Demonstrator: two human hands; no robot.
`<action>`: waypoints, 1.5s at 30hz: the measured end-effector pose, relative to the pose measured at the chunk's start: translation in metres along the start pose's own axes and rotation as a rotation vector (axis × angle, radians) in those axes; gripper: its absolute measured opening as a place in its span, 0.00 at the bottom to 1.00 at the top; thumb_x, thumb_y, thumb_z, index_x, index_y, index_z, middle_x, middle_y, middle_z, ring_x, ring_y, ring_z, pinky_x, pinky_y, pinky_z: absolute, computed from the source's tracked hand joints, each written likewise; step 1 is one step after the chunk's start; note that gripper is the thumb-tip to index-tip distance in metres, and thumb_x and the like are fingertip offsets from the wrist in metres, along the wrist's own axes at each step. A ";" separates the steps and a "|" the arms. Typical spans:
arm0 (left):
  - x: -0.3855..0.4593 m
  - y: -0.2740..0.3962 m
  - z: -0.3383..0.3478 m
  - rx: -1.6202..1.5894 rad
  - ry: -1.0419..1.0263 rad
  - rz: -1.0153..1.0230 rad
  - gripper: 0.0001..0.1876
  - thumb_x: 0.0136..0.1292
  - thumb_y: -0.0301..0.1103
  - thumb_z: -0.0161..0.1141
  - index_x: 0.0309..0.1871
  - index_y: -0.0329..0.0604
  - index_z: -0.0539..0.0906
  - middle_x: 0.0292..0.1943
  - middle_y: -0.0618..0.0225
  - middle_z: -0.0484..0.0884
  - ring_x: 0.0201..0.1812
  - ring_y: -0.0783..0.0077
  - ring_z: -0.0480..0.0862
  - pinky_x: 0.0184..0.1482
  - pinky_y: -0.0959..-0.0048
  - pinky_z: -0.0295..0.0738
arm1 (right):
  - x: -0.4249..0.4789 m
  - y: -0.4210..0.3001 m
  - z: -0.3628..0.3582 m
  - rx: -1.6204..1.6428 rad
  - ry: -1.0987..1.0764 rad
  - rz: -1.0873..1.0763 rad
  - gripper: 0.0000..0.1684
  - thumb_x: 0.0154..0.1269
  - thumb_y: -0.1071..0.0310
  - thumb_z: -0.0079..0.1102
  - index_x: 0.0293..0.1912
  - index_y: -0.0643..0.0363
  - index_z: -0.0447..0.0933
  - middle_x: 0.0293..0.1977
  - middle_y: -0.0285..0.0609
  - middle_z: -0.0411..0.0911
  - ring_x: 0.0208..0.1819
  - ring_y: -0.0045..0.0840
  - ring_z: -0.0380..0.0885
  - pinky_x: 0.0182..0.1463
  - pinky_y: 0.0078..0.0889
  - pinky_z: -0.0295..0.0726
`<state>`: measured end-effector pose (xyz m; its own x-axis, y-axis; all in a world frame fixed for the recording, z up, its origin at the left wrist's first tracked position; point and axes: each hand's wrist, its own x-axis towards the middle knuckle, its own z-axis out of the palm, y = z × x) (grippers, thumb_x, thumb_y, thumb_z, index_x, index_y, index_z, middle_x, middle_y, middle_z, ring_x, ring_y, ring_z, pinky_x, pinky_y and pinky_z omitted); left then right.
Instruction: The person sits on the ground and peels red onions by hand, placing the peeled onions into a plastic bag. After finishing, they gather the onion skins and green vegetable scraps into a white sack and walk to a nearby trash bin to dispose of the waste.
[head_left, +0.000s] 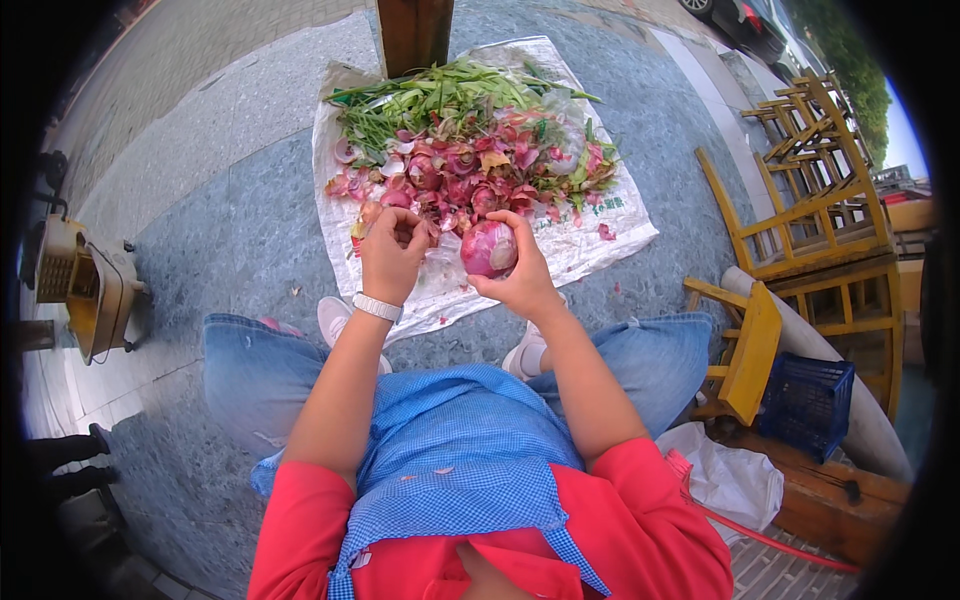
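My right hand (529, 274) grips a red onion (489, 249) between thumb and fingers, with a pale patch on its side facing me. To the left of the onion is my left hand (394, 251), its fingers curled inward. Whether a bit of skin sits between its fingertips is hard to tell. Beyond both hands, a heap of onion skins and red onions (457, 169) lies on a white woven sack (626, 232). Green leaves and stalks (442, 97) are piled at the sack's far side, and a clear plastic bag (570, 142) rests at the right.
A wooden post (415, 34) stands at the sack's far edge. Stacked yellow wooden stools (817, 187), a small stool (750, 360), a blue plastic crate (806, 401) and a white bag (731, 472) are on the right. A beige appliance (90, 289) stands left on the tiled floor (225, 232).
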<state>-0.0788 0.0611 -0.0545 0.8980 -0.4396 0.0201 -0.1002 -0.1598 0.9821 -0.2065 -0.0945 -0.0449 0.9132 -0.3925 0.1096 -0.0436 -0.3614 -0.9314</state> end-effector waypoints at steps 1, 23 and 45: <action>0.000 -0.001 0.000 -0.020 0.005 0.067 0.07 0.64 0.24 0.61 0.45 0.34 0.79 0.32 0.67 0.83 0.31 0.77 0.84 0.34 0.79 0.80 | 0.001 0.001 -0.001 0.064 -0.005 0.036 0.47 0.41 0.72 0.76 0.63 0.54 0.63 0.56 0.42 0.70 0.57 0.28 0.74 0.61 0.30 0.75; -0.015 0.023 0.009 0.034 -0.170 0.099 0.14 0.58 0.30 0.68 0.46 0.33 0.83 0.32 0.61 0.86 0.30 0.73 0.86 0.34 0.76 0.81 | 0.003 -0.001 0.001 0.120 0.032 0.023 0.46 0.42 0.73 0.75 0.62 0.54 0.64 0.55 0.43 0.70 0.57 0.30 0.73 0.60 0.32 0.74; -0.024 0.032 0.013 0.016 -0.242 0.093 0.10 0.54 0.25 0.64 0.39 0.30 0.80 0.32 0.60 0.84 0.30 0.74 0.85 0.33 0.76 0.83 | 0.001 0.005 0.001 0.113 -0.002 -0.010 0.44 0.40 0.72 0.76 0.59 0.56 0.65 0.54 0.46 0.68 0.57 0.36 0.72 0.61 0.35 0.72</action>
<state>-0.1095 0.0550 -0.0256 0.7563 -0.6512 0.0628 -0.1857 -0.1217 0.9750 -0.2057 -0.0959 -0.0502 0.9141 -0.3878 0.1183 0.0112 -0.2675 -0.9635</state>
